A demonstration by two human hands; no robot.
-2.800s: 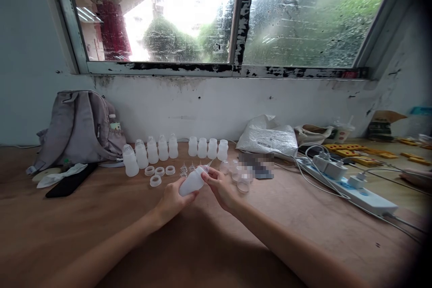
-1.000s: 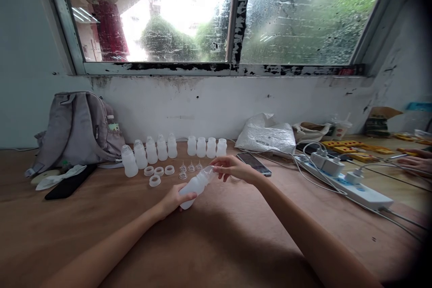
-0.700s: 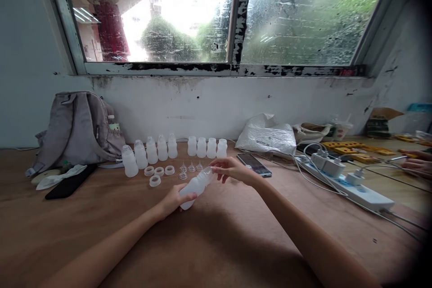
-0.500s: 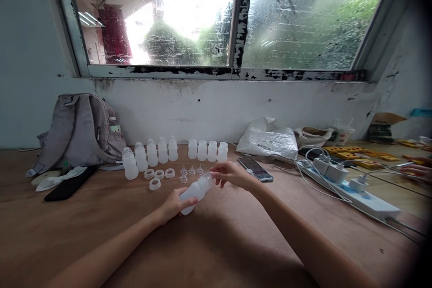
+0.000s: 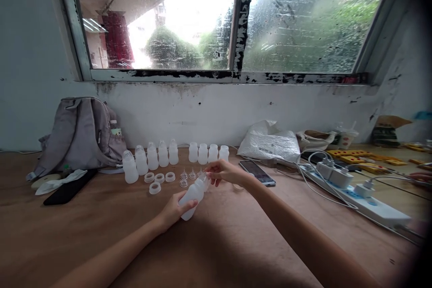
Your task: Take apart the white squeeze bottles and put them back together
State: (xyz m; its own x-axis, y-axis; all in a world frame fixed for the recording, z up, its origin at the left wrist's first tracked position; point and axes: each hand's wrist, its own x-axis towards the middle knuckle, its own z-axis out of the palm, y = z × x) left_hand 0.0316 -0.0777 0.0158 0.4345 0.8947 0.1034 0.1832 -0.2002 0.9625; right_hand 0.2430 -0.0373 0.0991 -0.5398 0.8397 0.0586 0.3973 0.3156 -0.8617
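My left hand (image 5: 176,209) is wrapped round the body of a frosted white bottle (image 5: 193,200), tilted with its top to the upper right. At that top, my right hand (image 5: 218,172) pinches a clear cap (image 5: 204,181), partly hidden by the fingers. Behind them several clear nipples (image 5: 183,175) and white rings (image 5: 155,188) lie on the brown table (image 5: 81,243). Several capped bottles (image 5: 152,156) stand at the back left of these, and several bottles without caps (image 5: 203,154) stand further right.
A grey backpack (image 5: 81,135) and a black pouch (image 5: 69,189) are at the left. To the right lie a phone (image 5: 258,173), a silvery bag (image 5: 270,144), and a power strip (image 5: 378,207) with cables. Another person's hand (image 5: 421,176) shows at the far right edge.
My right hand has shifted slightly left, close against the bottle top. The view has tilted a little, and a ring now shows beside my right wrist.
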